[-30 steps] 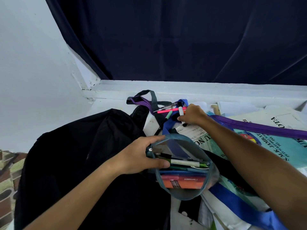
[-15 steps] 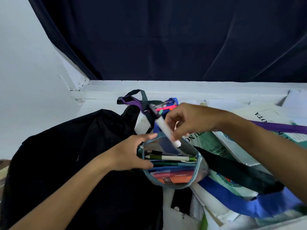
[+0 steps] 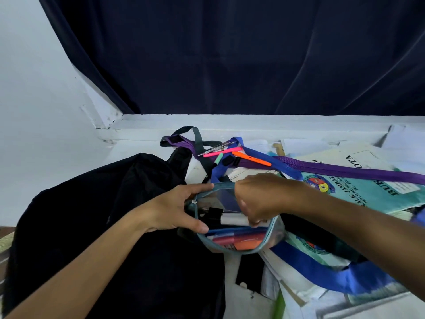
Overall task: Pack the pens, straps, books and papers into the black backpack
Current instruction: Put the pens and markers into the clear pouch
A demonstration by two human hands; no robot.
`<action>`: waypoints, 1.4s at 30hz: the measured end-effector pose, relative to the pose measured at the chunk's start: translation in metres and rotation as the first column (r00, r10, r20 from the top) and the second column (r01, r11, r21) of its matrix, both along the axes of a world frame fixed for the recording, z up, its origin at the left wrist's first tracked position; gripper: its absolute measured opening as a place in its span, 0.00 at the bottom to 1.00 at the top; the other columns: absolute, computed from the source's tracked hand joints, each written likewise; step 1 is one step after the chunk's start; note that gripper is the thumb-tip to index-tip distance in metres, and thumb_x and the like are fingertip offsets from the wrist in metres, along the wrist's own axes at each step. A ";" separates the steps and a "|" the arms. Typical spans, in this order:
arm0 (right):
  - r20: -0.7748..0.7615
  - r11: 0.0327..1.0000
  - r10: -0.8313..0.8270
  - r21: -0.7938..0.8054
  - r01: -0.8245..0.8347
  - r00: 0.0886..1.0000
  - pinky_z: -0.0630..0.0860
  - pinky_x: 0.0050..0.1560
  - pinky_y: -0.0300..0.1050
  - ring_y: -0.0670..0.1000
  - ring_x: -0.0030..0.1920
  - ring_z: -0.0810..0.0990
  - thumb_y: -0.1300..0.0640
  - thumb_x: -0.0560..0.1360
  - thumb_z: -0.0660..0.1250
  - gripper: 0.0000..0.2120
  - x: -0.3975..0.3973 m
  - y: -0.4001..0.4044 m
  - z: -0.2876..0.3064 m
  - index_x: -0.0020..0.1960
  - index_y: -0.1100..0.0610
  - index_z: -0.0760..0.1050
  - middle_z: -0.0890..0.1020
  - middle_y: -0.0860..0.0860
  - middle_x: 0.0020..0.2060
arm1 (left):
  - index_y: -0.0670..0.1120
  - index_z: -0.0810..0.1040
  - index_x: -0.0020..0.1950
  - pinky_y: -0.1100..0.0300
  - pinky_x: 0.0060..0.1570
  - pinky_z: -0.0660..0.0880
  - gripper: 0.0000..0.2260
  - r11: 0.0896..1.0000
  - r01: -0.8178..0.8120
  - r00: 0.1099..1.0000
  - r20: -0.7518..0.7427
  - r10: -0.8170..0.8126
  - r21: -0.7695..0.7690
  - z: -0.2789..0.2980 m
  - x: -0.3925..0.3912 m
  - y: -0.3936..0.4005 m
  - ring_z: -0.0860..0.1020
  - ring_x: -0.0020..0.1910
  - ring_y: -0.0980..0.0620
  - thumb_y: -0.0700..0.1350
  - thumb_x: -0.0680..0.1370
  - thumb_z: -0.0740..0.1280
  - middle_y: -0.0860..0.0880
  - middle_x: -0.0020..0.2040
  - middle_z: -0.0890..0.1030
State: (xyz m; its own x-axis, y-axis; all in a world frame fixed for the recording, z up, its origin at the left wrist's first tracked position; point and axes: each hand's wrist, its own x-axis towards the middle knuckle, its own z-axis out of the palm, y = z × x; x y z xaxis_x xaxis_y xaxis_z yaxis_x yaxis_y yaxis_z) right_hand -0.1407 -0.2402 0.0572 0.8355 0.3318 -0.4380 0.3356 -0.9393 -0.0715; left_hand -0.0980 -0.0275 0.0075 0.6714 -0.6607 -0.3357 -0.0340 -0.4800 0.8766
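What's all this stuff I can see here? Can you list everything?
Black fabric backpack: one, black, lower left.
Clear pencil pouch with blue-grey zip edge: one, centre, open, pens inside.
White marker with black cap: one, at pouch mouth.
Loose pens: about four, orange, pink, green, clear, behind pouch.
Purple webbing strap: one, right.
Blue webbing strap: one, lower right.
Teal printed booklet: one, right.
White papers: several, far right.
Dark navy curtain: one, behind.
Left hand: grips pouch rim.
Right hand: holds marker.
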 end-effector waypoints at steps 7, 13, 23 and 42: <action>0.020 0.832 -0.292 0.499 0.244 0.956 0.75 0.41 0.42 0.46 0.38 0.80 0.63 0.73 0.71 0.03 0.048 -0.029 0.014 0.43 0.58 0.83 0.82 0.47 0.34 | 0.51 0.65 0.76 0.59 0.67 0.71 0.41 1.000 0.022 0.999 -0.024 -0.022 -0.004 0.002 0.000 0.001 0.74 0.65 0.60 0.36 0.67 0.79 0.57 0.68 0.74; 0.015 0.606 -0.610 0.653 0.455 0.792 0.73 0.34 0.39 0.47 0.29 0.76 0.69 0.73 0.65 0.09 0.106 -0.062 -0.051 0.43 0.60 0.82 0.81 0.46 0.31 | 0.54 0.71 0.69 0.65 0.55 0.76 0.35 0.997 0.016 0.998 -0.051 -0.020 -0.081 0.002 -0.002 -0.002 0.80 0.58 0.55 0.30 0.68 0.76 0.52 0.60 0.82; 0.264 0.950 -0.219 0.277 0.144 0.939 0.75 0.54 0.52 0.57 0.58 0.77 0.64 0.75 0.64 0.21 0.149 -0.045 -0.101 0.65 0.49 0.77 0.80 0.52 0.59 | 0.55 0.71 0.69 0.59 0.57 0.77 0.34 0.994 0.037 0.998 -0.053 -0.043 -0.104 0.002 0.000 -0.004 0.80 0.60 0.52 0.31 0.69 0.76 0.50 0.61 0.81; -0.171 0.899 0.124 0.437 -0.037 0.978 0.71 0.36 0.47 0.53 0.36 0.79 0.51 0.70 0.76 0.09 0.030 0.000 0.002 0.44 0.57 0.84 0.83 0.55 0.37 | 0.48 0.68 0.74 0.50 0.68 0.71 0.40 0.999 0.011 0.999 -0.046 -0.013 -0.040 -0.005 0.006 -0.002 0.77 0.64 0.53 0.38 0.66 0.80 0.51 0.63 0.80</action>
State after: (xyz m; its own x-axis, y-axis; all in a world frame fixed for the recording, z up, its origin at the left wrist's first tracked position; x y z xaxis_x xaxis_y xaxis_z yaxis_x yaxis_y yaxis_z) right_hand -0.1112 -0.2404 0.0588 0.7135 0.5858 -0.3842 0.3483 -0.7725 -0.5310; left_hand -0.0922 -0.0298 0.0030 0.6477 -0.6819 -0.3399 0.0017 -0.4448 0.8956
